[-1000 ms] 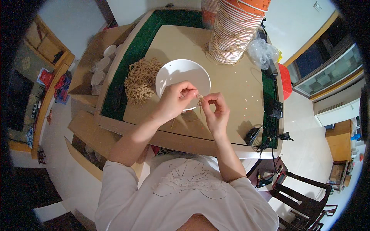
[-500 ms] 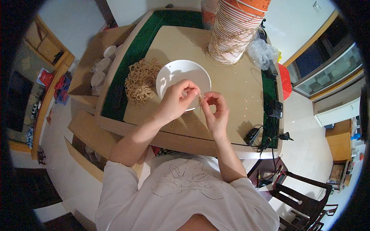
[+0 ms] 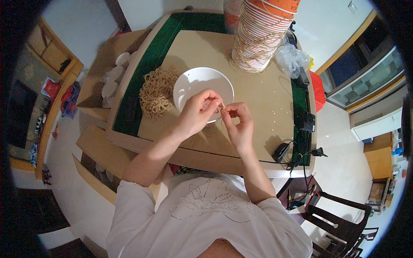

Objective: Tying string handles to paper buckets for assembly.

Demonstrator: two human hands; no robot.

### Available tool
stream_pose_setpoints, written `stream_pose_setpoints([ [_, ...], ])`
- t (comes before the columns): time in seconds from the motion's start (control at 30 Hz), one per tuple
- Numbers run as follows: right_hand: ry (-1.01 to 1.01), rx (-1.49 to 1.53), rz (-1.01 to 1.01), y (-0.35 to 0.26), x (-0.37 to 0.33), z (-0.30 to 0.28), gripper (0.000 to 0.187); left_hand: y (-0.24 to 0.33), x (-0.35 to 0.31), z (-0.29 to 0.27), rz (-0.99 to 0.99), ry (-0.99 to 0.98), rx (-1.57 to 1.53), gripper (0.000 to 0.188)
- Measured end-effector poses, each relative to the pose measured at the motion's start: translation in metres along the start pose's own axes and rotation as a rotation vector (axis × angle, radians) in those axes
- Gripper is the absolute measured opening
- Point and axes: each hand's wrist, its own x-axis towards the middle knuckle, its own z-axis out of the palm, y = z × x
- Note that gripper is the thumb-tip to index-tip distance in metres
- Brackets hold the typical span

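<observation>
Above the near edge of a white bowl (image 3: 205,79), my two hands meet, fingertips pinched. My left hand (image 3: 198,114) is closed on a thin tan cord (image 3: 222,107). My right hand (image 3: 239,125) pinches the same cord just beside it, thumb and forefinger together. A loose strand (image 3: 210,134) loops below my hands at the table's front. Left of the bowl lies a tangled heap of tan cords (image 3: 157,93). What sits deep in the bowl is partly hidden by my left hand.
A tall stack of paper tubs (image 3: 260,41) wound with cords stands at the back right, beside a clear plastic bag (image 3: 292,58). Black adapters (image 3: 307,122) and cables line the right edge of the table (image 3: 258,146). A cardboard box (image 3: 97,71) holding white tubs stands at the left.
My right hand has moved slightly left and up, so its fingertips now nearly touch those of my left hand. The cord end that hung between them shows less.
</observation>
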Motion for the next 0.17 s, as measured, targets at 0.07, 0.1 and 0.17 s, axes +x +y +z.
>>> stream_pose_setpoints([
  [0.07, -0.008, 0.008, 0.005, 0.0011, -0.0003, -0.0003, 0.014, 0.0012, 0.0007, -0.0002, -0.005, 0.007, -0.006, 0.012],
  [0.1, 0.007, 0.025, 0.033, 0.0016, -0.0017, -0.0004, 0.018, 0.0017, 0.0009, -0.0003, -0.010, 0.015, -0.013, 0.012],
  [0.17, 0.021, 0.042, 0.062, 0.0022, -0.0035, -0.0003, 0.022, 0.0034, 0.0015, -0.0001, -0.031, 0.002, -0.034, 0.012],
])
